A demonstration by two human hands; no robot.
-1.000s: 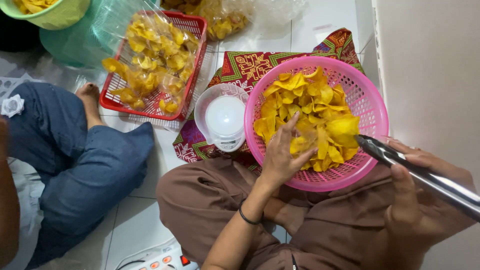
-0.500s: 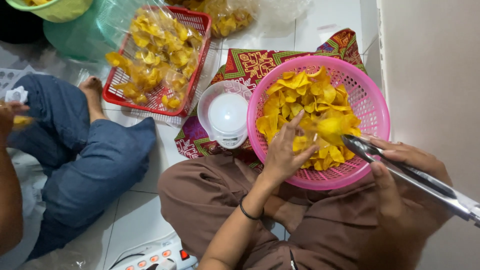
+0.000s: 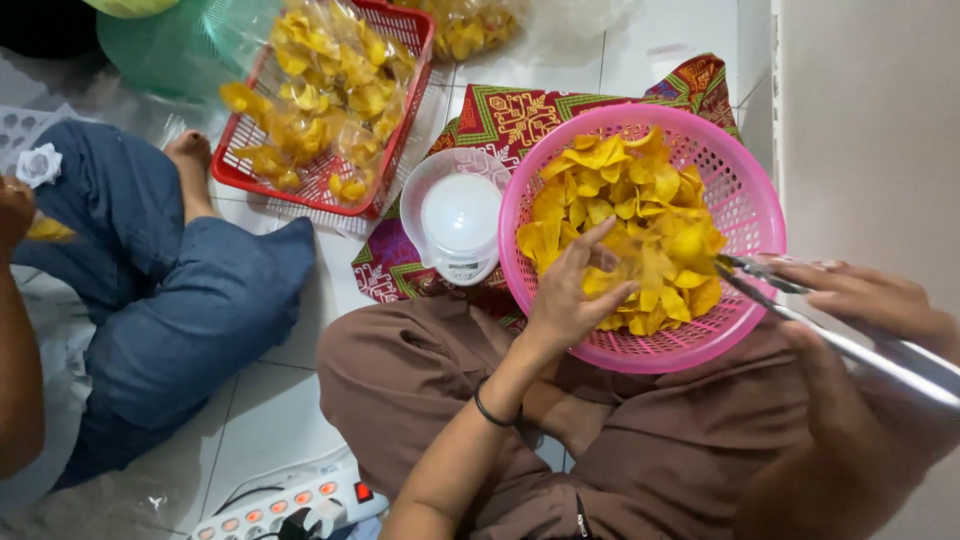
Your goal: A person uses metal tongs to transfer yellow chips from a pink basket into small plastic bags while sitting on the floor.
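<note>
Yellow chips (image 3: pixel 640 215) fill the pink basket (image 3: pixel 745 205), which sits on the person's lap, on the brown trousers (image 3: pixel 650 450). Left hand (image 3: pixel 572 290) is inside the basket w/ fingers spread apart, resting on the chips at the near-left side, not clamped on anything I can see. Right hand (image 3: pixel 865 305) is closed around metal tongs (image 3: pixel 790 300); the tong tips reach over the right rim and touch the pile.

Since a sec ago: the left hand has slid deeper into the chips, and the tong tips have come in from the rim to the pile. A big chip that sat by the tips earlier is no longer easy to pick out. So both hands are now busy w/ the chips together.

Just left of the basket, touching it, is a small white scale (image 3: pixel 458 225) on a patterned cloth (image 3: pixel 520 115). Further left, a red tray (image 3: pixel 405 140) holds clear bags of chips (image 3: pixel 320 100). Another person's blue jeans (image 3: pixel 150 290) and bare foot (image 3: pixel 190 165) are beside it. A power strip (image 3: pixel 290 500) lies on the floor near the knee.

Hard to tell: whether the tongs grip a chip, bc the tips are thin & mixed in w/ yellow. Right forearm is blurry & cut off.
</note>
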